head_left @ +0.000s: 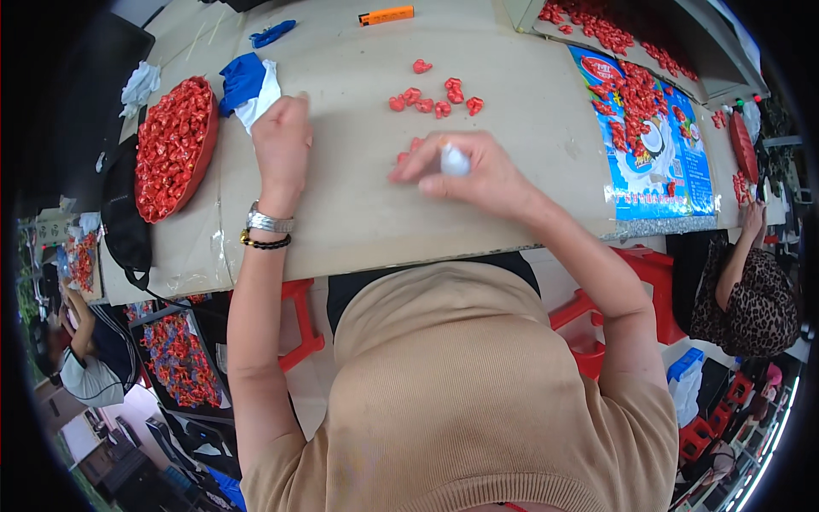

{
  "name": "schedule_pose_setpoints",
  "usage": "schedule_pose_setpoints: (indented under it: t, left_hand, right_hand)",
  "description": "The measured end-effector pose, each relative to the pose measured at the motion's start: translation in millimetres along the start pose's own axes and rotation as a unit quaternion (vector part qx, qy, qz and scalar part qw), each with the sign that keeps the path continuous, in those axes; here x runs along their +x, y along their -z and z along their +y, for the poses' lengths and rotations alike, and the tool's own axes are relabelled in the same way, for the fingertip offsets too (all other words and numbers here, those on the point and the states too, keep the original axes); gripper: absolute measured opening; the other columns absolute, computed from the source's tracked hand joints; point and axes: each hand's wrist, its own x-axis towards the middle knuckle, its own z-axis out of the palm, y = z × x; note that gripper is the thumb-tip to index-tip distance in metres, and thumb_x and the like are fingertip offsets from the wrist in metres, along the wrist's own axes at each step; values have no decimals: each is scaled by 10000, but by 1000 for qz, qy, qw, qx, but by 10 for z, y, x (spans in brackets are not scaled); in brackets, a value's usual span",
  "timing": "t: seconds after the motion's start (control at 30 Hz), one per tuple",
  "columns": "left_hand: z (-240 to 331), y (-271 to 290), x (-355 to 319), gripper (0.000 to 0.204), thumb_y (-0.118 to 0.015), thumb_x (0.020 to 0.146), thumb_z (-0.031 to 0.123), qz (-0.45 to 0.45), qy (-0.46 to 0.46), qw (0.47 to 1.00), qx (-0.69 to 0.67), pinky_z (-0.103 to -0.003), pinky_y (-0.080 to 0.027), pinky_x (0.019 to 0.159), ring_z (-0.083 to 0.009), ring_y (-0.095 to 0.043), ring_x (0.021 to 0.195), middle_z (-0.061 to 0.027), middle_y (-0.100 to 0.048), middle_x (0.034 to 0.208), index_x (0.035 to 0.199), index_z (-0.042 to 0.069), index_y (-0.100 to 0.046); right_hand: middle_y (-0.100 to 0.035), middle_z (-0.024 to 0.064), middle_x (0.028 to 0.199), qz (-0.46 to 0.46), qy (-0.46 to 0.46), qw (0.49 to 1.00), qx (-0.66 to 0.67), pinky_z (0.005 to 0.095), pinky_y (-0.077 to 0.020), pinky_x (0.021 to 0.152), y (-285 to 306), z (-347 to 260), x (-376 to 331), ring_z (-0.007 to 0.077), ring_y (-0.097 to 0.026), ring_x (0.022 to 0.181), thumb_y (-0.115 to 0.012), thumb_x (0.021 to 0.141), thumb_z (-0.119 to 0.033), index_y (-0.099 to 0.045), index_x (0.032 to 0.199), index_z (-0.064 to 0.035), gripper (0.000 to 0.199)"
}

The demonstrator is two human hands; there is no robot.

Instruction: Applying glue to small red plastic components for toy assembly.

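Observation:
My left hand [284, 141] is closed in a fist above the table, beside a blue and white cloth or wrapper [243, 81]; whatever its fingers may hold is hidden. In my right hand [490, 175] is a small white bottle [454, 160] with an orange tip, gripped between thumb and fingers. Just past those fingertips lie a couple of small glossy red pieces [415, 145], partly covered by the hand. Farther up the table, several more red pieces [424, 105] lie loosely grouped. A red tray [207, 162] heaped with similar pieces stands left of my left hand.
An orange box cutter [386, 15] and a blue tool or clip [273, 33] lie at the far edge. On the right, a blue printed sheet [627, 183] carries more red pieces, below a raised shelf [589, 43]. Black fabric [126, 209] hangs at the left edge. Other people sit nearby on both sides.

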Motion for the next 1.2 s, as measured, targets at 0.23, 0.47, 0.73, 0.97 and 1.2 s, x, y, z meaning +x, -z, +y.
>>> schedule_pose_setpoints:
  t: [0.23, 0.47, 0.73, 0.97, 1.2]
  left_hand:
    - [13, -65, -35, 237, -512, 874, 216, 63, 331, 646, -685, -281, -349, 450, -164, -428, 508, -3, -425, 557, 672, 102, -462]
    - [204, -407, -367, 162, -514, 891, 213, -14, 294, 560, -774, -251, -459, 525, -179, -577, 662, -50, -598, 733, 872, 62, -569]
    - [212, -413, -751, 235, -556, 929, 294, -109, 252, 640, -717, -180, -362, 460, -72, -508, 670, 22, -580, 902, 1062, 100, -564]
    - [219, -520, -813, 307, -608, 906, 311, -117, 203, 647, -726, -167, -333, 469, -58, -475, 675, 36, -536, 862, 1143, 125, -548]
    - [263, -506, -842, 207, -590, 919, 243, -133, 225, 638, -724, -179, -288, 431, -55, -461, 601, 38, -522, 783, 1088, 128, -563]
  right_hand:
    - [-665, 73, 1004, 124, 3, 991, -53, 316, -439, 918, 95, -7, 138, 168, -591, 1012, -623, 755, 20, -651, 931, -16, 182]
    - [-586, 54, 753, 255, 39, 966, 27, 211, -423, 486, 188, 9, 188, 107, -543, 583, -605, 851, -46, -588, 945, -16, 100]
    - [-527, 23, 707, 297, 49, 953, 19, 152, -301, 420, 350, 130, 169, 53, -459, 524, -627, 878, -135, -564, 996, -31, 169]
    - [-507, 10, 718, 295, 48, 954, 21, 154, -299, 432, 408, 151, 113, 53, -454, 547, -643, 872, -151, -556, 1012, -36, 201]
    - [-503, 4, 719, 291, 53, 955, 32, 163, -308, 446, 421, 145, 104, 58, -453, 555, -638, 865, -139, -541, 1038, -38, 222]
